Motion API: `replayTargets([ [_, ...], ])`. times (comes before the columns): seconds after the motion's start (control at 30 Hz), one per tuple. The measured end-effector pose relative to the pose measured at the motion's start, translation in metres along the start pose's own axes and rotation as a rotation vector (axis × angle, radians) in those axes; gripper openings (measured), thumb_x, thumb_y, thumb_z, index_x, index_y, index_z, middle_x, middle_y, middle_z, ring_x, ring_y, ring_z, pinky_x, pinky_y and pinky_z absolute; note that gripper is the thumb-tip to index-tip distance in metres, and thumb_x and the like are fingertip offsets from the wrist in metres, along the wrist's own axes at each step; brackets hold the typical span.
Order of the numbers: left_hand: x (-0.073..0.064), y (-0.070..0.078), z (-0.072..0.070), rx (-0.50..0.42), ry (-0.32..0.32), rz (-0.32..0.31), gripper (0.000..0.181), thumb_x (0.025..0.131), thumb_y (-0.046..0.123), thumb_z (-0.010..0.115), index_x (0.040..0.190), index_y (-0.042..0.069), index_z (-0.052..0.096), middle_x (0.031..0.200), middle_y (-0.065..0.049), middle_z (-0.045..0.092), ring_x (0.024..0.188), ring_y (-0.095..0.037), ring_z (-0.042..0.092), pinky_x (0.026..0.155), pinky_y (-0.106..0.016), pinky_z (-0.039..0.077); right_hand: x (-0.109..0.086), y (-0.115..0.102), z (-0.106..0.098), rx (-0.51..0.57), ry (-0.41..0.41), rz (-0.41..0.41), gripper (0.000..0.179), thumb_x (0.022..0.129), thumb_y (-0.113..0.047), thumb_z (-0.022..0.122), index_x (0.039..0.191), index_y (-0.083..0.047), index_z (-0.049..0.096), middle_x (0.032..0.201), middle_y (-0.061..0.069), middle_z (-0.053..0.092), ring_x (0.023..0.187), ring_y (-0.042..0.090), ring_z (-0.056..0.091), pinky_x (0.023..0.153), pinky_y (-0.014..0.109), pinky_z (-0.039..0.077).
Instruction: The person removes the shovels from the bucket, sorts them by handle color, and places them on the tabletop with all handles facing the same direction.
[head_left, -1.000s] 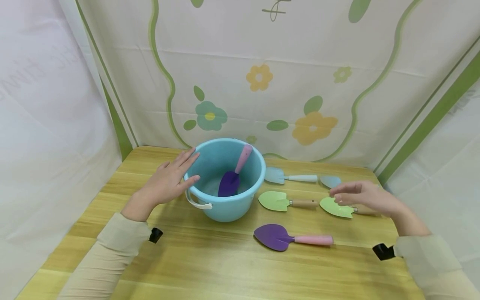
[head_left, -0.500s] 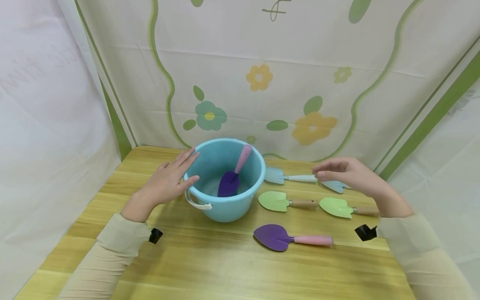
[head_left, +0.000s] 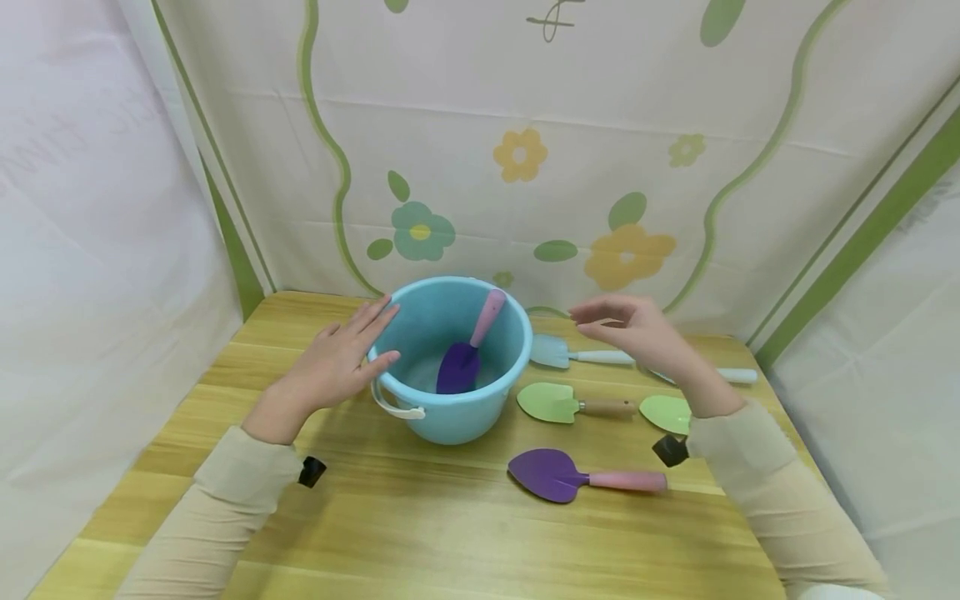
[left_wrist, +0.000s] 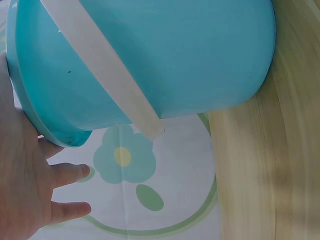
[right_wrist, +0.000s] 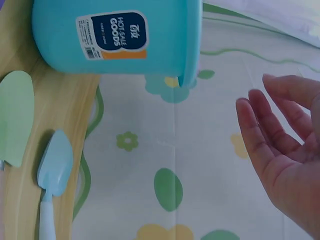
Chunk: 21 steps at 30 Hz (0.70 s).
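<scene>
A light blue bucket (head_left: 452,421) stands on the table, its white handle (left_wrist: 107,67) hanging down at the side. Inside it leans a purple trowel (head_left: 456,367) with a pink grip. My left hand (head_left: 333,358) rests on the bucket's left rim, fingers spread and extended. To the bucket's right, my right hand (head_left: 633,329) is raised in the air, fingers loosely bent and holding nothing. It is nearest to a light blue trowel (head_left: 551,352) lying beside the bucket. The forearm partly hides a second light blue trowel (head_left: 737,376).
Two green trowels lie in a row: one green trowel (head_left: 547,402) near the bucket, the other green trowel (head_left: 664,413) half covered by the right sleeve (head_left: 750,450). In front lies another purple trowel (head_left: 543,475). A flower-printed cloth (head_left: 450,150) hangs behind the wooden table (head_left: 420,533).
My right hand has moved left and away from me, from over the far-right trowels toward the bucket, still holding nothing. My left hand and the bucket have stayed put.
</scene>
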<state>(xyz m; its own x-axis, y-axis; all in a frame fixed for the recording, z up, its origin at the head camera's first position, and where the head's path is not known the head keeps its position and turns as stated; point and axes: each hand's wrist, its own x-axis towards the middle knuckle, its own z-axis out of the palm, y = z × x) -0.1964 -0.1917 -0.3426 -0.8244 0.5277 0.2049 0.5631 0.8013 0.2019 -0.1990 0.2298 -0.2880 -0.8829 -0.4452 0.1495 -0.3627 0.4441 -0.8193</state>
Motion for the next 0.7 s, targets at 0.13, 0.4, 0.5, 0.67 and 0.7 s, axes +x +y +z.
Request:
replayTargets([
  [0.13, 0.001, -0.001, 0.001, 0.001, 0.004, 0.006, 0.069, 0.096, 0.054, 0.034, 0.151, 0.017, 0.014, 0.155, -0.003, 0.007, 0.139, -0.027, 0.013, 0.098, -0.061, 0.026, 0.016, -0.003, 0.015, -0.03, 0.022, -0.056, 0.028, 0.09, -0.012, 0.062, 0.117, -0.005, 0.062, 0.117, 0.008, 0.061, 0.108, 0.025, 0.057, 0.085, 0.029, 0.048],
  [0.4, 0.0, -0.002, 0.003, 0.006, 0.007, 0.009, 0.069, 0.096, 0.053, 0.034, 0.151, 0.017, 0.013, 0.155, -0.003, 0.008, 0.139, -0.028, 0.013, 0.097, -0.061, 0.027, 0.052, -0.004, 0.035, -0.113, 0.04, -0.184, 0.026, 0.088, -0.005, 0.064, 0.113, -0.007, 0.064, 0.114, 0.005, 0.061, 0.104, 0.02, 0.058, 0.084, 0.029, 0.049],
  [0.5, 0.0, -0.003, 0.003, 0.009, 0.007, 0.012, 0.069, 0.096, 0.053, 0.034, 0.151, 0.016, 0.013, 0.155, -0.003, 0.008, 0.139, -0.028, 0.014, 0.097, -0.061, 0.027, 0.063, -0.008, 0.041, -0.169, 0.038, -0.215, 0.025, 0.087, -0.005, 0.064, 0.112, -0.005, 0.066, 0.113, 0.006, 0.062, 0.104, 0.022, 0.058, 0.084, 0.029, 0.049],
  [0.67, 0.0, -0.003, 0.003, 0.01, 0.012, 0.009, 0.069, 0.096, 0.052, 0.035, 0.151, 0.016, 0.014, 0.155, -0.004, 0.009, 0.139, -0.027, 0.013, 0.096, -0.062, 0.027, 0.078, -0.012, 0.05, -0.231, 0.014, -0.206, 0.027, 0.086, 0.0, 0.063, 0.113, -0.002, 0.065, 0.113, 0.008, 0.062, 0.106, 0.026, 0.057, 0.087, 0.033, 0.048],
  [0.7, 0.0, -0.003, 0.003, 0.01, 0.012, 0.009, 0.069, 0.096, 0.052, 0.035, 0.151, 0.016, 0.014, 0.155, -0.005, 0.009, 0.139, -0.027, 0.013, 0.096, -0.062, 0.027, 0.081, -0.012, 0.052, -0.24, 0.008, -0.2, 0.028, 0.086, 0.001, 0.063, 0.114, -0.002, 0.064, 0.113, 0.007, 0.062, 0.107, 0.025, 0.056, 0.087, 0.032, 0.048],
])
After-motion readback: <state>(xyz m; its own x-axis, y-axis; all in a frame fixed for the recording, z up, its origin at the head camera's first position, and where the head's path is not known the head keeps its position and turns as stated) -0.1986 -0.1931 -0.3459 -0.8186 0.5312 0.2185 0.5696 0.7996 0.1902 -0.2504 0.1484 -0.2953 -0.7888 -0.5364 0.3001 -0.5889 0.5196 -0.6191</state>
